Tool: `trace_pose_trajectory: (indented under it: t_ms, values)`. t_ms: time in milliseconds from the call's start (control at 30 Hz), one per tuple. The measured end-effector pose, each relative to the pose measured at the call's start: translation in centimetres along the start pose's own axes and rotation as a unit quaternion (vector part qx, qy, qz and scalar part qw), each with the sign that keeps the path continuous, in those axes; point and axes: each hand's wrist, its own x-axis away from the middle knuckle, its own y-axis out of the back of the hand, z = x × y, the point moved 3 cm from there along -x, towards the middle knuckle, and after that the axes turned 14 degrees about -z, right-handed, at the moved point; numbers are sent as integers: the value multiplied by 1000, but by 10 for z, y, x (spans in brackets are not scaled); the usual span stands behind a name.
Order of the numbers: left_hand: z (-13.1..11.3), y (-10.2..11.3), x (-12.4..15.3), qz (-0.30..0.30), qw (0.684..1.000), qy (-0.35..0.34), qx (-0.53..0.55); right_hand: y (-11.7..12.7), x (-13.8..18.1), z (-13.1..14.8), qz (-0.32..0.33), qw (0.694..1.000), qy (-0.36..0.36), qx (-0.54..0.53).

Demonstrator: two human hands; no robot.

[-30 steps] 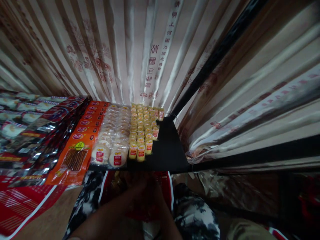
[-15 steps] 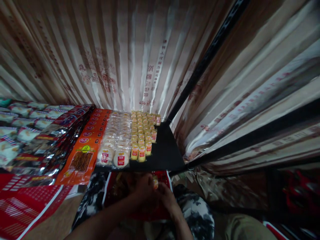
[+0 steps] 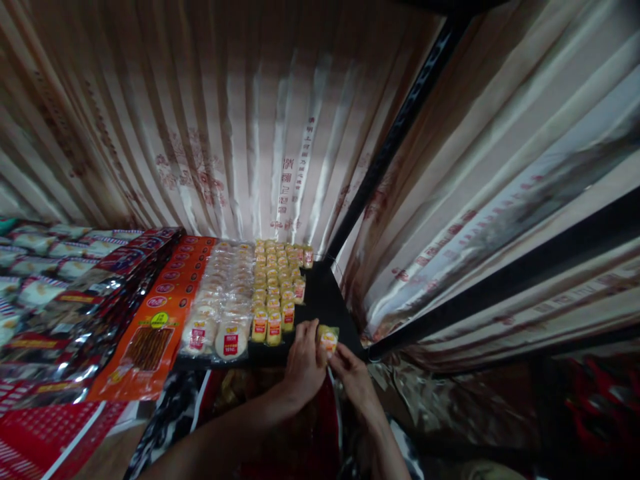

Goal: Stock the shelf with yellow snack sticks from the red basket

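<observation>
Between my hands, at the front edge of the black shelf (image 3: 320,300), is a small yellow packaged snack (image 3: 328,339) with an orange and white label. My left hand (image 3: 305,360) has its fingers curled against the packet's left side. At the lower right, the thumb and fingers of my right hand (image 3: 354,375) pinch it. Rows of similar yellow packets (image 3: 273,293) stand just to the left on the shelf. Below my arms, a red basket (image 3: 327,413) on my lap holds more wrapped items, mostly in shadow.
Clear-wrapped round pale cakes (image 3: 231,337), orange snack bags (image 3: 145,340) and dark shiny bags (image 3: 90,313) fill the shelf's left. A second red basket (image 3: 75,427) is at lower left. Pleated curtains (image 3: 240,133) and a black pole (image 3: 390,153) stand behind.
Both hands have risen from over the basket to the shelf's front edge, bringing the yellow packet along. The view has tilted up slightly, so the shelf sits lower.
</observation>
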Motion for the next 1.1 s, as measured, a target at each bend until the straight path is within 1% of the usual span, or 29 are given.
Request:
trace_pose_trajectory:
  t_ms: [100, 200, 367, 467, 600, 733, 867, 1033, 1100]
  values:
    - [-2, -6, -5, -24, 999, 16, 24, -14, -28, 1, -16, 1000, 24, 2]
    - [3, -15, -11, -15, 998, 52, 13, -33, -51, -1, -20, 999, 39, 17]
    - [11, -25, -25, -1, 995, 98, -7, -59, -74, 0, 4, 998, 49, 45]
    - [14, -28, -34, -15, 993, 120, 14, -66, -83, 1, -11, 996, 50, 73]
    - [18, -29, -40, -22, 986, 158, 51, -73, -92, -1, -22, 994, 56, 91]
    - [23, -32, -40, -28, 985, 159, 64, -78, -94, -6, -24, 993, 51, 109]
    - [28, -35, -36, -42, 984, 153, 78, -81, -93, -9, 14, 995, 41, 95]
    - [31, -33, -34, -39, 982, 157, 100, -83, -95, -7, 27, 983, 119, 140]
    - [32, -32, -34, -39, 982, 157, 101, -85, -97, -9, 36, 976, 139, 162]
